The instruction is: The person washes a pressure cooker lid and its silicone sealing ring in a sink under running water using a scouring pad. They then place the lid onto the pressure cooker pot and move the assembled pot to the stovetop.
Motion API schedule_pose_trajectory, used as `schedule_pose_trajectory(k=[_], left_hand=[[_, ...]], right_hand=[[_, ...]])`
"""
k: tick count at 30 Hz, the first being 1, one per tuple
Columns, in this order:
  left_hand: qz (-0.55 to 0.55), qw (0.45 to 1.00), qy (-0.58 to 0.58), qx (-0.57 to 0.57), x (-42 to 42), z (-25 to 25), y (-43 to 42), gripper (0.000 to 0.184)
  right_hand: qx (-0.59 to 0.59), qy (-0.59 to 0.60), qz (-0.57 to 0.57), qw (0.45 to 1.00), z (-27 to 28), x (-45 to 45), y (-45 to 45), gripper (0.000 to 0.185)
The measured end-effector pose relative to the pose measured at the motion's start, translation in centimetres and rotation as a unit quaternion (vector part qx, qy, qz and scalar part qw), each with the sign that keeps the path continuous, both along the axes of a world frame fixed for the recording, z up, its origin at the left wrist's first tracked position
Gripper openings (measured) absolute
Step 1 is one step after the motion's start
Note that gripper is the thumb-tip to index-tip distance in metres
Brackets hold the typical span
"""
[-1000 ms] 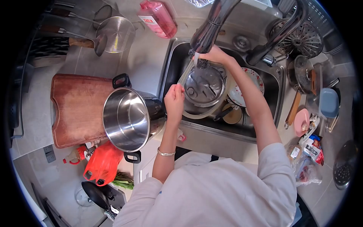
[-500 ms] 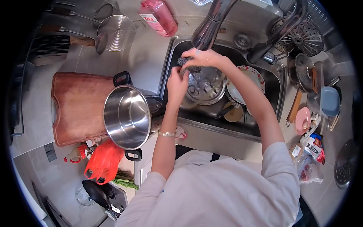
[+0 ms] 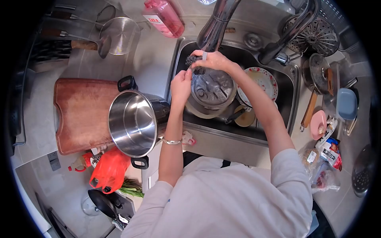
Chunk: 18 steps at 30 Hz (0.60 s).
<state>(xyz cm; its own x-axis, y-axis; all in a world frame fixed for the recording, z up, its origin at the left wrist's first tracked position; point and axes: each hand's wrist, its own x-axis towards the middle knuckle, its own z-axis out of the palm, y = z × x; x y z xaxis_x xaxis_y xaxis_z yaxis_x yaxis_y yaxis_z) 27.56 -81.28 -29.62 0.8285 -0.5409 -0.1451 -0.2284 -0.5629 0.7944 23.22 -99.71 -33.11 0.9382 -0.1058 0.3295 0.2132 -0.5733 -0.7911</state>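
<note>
My right hand (image 3: 214, 60) is closed on a dark grey steel wool scrubber (image 3: 192, 60) over the left part of the sink. Close beside it, my left hand (image 3: 181, 85) is closed with thumb and fingers pinched; what they hold is too small to make out. Just below the hands lies a round, shiny metal lid (image 3: 213, 89) in the sink (image 3: 258, 137). To its right is a white plate with a red-patterned rim (image 3: 264, 79), partly hidden by my right forearm. A small pan with a black handle (image 3: 237, 115) sits in front of the plate.
A tall steel pot (image 3: 133, 123) stands left of the sink, beside a wooden cutting board (image 3: 83, 115). The dark faucet (image 3: 212, 31) hangs over the hands. A pink soap bottle (image 3: 164, 20) is behind. A lidded pan (image 3: 316, 75) and food packets (image 3: 330, 154) lie at right.
Both hands have shifted slightly, the left one down and leftward, and they are a little farther apart. The metal lid shows at a different tilt. The scrubber stays in my right hand.
</note>
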Motion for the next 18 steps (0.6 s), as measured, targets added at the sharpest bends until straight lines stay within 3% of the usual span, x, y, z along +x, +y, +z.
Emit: schedule_pose_trajectory(k=[3,6,10,13,16,18], left_hand=[[0.07,0.966,0.237,-0.076,-1.5,2.2,0.9,0.033],[0.075,0.938,0.307,-0.146,-2.7,3.3,1.6,0.032],[0.087,0.929,0.322,-0.16,-3.2,3.4,2.1,0.03],[0.087,0.919,0.343,-0.172,-3.1,3.8,2.7,0.03],[0.09,0.92,0.34,-0.175,-3.3,4.1,3.0,0.03],[0.094,0.922,0.333,-0.176,-3.7,4.7,3.0,0.03]], right_hand=[[0.031,0.06,-0.009,0.998,0.4,-0.2,-0.1,0.055],[0.049,0.06,-0.02,0.997,0.6,-0.5,0.3,0.057],[0.056,0.006,-0.018,0.998,0.2,-0.5,0.4,0.057],[0.064,0.062,-0.035,0.995,0.8,-1.1,0.2,0.048],[0.009,-0.007,-0.025,1.0,-0.5,-0.6,-0.9,0.035],[0.079,-0.043,-0.037,0.995,-2.0,-0.2,-1.6,0.029]])
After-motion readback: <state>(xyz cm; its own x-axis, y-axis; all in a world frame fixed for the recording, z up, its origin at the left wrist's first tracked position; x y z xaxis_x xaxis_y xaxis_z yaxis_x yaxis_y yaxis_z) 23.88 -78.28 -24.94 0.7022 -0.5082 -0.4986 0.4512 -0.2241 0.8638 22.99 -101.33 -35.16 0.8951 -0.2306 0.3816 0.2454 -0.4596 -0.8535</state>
